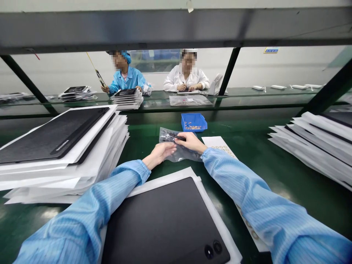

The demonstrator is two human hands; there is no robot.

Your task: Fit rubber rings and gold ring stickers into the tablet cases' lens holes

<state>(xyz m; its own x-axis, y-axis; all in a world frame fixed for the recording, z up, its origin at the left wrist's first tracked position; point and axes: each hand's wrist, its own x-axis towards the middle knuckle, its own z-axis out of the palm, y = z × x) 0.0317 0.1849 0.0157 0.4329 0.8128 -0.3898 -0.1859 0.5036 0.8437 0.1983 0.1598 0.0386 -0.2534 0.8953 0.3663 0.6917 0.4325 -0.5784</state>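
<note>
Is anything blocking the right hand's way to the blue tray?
Nothing upright: only the flat clear plastic bag lies between the right hand, which pinches a slim black item, and the blue tray.

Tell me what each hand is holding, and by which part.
The right hand pinches a slim black tool near its end. The left hand lies against a clear plastic bag; whether it grips the bag cannot be told.

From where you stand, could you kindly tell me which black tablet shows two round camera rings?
The lone tablet nearest you: the rings sit at its near corner. The one atop the left stack shows none.
</note>
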